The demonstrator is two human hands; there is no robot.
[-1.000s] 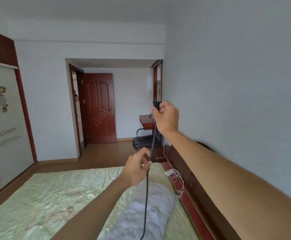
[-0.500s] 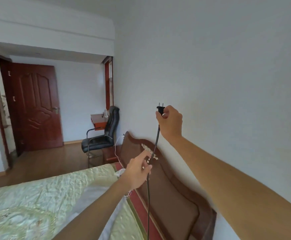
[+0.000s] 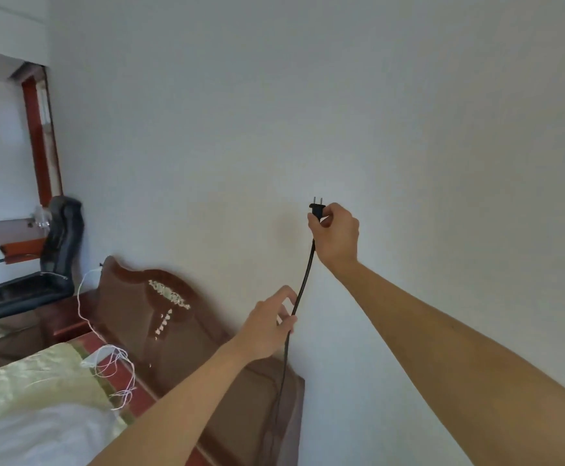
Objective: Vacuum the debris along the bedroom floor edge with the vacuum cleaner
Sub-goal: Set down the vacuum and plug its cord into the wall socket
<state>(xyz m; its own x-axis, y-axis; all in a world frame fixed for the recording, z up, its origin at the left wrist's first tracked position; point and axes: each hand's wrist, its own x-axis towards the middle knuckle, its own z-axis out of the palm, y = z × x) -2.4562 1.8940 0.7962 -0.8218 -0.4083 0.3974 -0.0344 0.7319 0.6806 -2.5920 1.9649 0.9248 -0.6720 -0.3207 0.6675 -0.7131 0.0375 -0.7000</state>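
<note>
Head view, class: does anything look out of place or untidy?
Yes: thin white cords lie tangled on the bed beside the headboard. The right hand holds the plug up at bare wall; no socket shows.

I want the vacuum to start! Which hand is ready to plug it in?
Probably the right hand: it pinches the black plug, prongs pointing up. The left hand only holds the cord lower down. Where it goes isn't in view.
</note>
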